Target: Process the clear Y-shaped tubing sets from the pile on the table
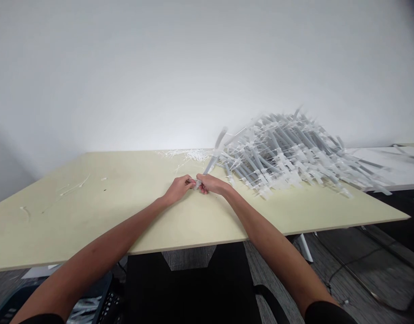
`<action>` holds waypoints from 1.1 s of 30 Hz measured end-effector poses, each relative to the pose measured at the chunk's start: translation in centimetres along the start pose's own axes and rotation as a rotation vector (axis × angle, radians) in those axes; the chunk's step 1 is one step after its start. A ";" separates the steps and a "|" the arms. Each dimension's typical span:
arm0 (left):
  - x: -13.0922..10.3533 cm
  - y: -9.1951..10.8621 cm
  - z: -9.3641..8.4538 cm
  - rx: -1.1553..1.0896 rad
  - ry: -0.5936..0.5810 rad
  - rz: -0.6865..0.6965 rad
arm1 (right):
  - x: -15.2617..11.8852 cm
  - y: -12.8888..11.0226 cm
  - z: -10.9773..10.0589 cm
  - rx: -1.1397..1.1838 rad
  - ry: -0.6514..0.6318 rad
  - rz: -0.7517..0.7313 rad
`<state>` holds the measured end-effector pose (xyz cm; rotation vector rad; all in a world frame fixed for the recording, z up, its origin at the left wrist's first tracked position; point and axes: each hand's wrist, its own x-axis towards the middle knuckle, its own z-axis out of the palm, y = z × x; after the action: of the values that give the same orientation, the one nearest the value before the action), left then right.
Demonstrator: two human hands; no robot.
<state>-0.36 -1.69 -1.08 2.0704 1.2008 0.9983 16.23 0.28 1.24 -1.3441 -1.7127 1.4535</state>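
Over the middle of the table, my right hand (pixel 211 183) is closed around the lower end of a grey tube (pixel 211 164), which leans up and away to the right. A translucent white plastic fitting (pixel 197 183) sits at that end, between my two hands. My left hand (pixel 179 187) pinches at the fitting from the left side; the fingertips partly hide what lies between them. Just right of my right hand rises a large heap of grey tubes (pixel 288 144) with similar whitish fittings and thin white strips sticking out.
Thin white strips resembling cable ties (pixel 195 155) lie at the back of the pale table (pixel 119 216). A few loose strips (pixel 75 186) are scattered on the left. Below the table's left edge stands a dark basket (pixel 105 297) holding clear plastic bags. A white wall stands behind.
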 end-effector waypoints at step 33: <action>0.1 -0.2 0.0 0.026 -0.004 0.011 | 0.3 0.1 -0.2 -0.015 0.004 0.041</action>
<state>-0.42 -1.49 -1.18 2.0998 1.2082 0.9884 16.29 0.65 1.08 -1.3964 -1.7067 1.4623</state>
